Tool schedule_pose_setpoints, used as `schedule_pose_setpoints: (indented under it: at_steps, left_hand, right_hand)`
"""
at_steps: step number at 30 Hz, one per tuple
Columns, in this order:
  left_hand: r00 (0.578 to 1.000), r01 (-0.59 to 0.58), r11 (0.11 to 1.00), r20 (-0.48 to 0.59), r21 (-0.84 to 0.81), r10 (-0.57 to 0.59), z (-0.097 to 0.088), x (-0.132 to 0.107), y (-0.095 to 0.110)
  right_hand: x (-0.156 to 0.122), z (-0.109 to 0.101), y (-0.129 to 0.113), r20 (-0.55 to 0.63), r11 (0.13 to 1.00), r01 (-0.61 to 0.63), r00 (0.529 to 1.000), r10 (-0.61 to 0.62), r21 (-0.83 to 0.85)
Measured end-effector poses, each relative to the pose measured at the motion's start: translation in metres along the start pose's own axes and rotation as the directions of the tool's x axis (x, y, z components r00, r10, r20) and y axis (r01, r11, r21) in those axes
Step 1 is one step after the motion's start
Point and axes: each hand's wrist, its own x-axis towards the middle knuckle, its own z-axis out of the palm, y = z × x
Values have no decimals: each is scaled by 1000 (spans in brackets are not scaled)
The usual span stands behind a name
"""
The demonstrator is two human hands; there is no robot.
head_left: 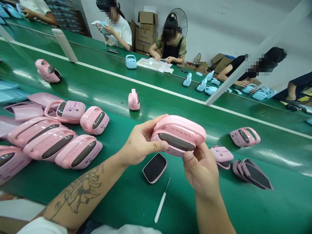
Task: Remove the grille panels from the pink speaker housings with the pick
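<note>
Above the middle of the green desk [136,201], a pink case [179,135] with a long dark window along its near edge is held clear of the surface, between both hands; the left hand [138,143] has its grip clamped on the case's left end, thumb lying along the lower edge and fingers curled over the top; the right hand [201,169] has its grip clamped on the lower right corner, thumb pressed just beside the dark window and fingers hidden underneath; directly below the case a loose dark-faced panel [154,167] with a pink rim lies flat on the desk, and nearer the person a thin white-handled pick [161,201] lies apart from it; to the left a crowded row of pink units [60,146] lies side by side, touching one another; just right of the right hand sits another pink unit [221,156], with a stack of panels [253,172] beside it; a single upright pink unit [134,99] stands farther back; across the white dividing strip, other people sit handling blue units [131,61].
</note>
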Motion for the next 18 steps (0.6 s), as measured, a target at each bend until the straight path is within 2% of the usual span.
schedule_pose_setpoints:
  at_steps: [4, 7, 13, 18]
  left_hand:
    - [998, -41, 999, 51, -13, 41, -5, 2, 2]
    - [998, -49, 999, 50, -20, 49, -10, 4, -1]
    - [998, -50, 999, 31, 0, 50, -13, 5, -4]
    - [999, -20, 999, -45, 34, 22, -8, 2, -6]
  right_hand:
    - [2, -3, -4, 49, 994, 43, 998, -38, -100]
    - [5, -5, -4, 43, 991, 40, 998, -35, -130]
    - [11, -10, -4, 29, 997, -19, 999, 21, -75]
    - [13, -15, -2, -4, 1000, -16, 1000, 16, -21]
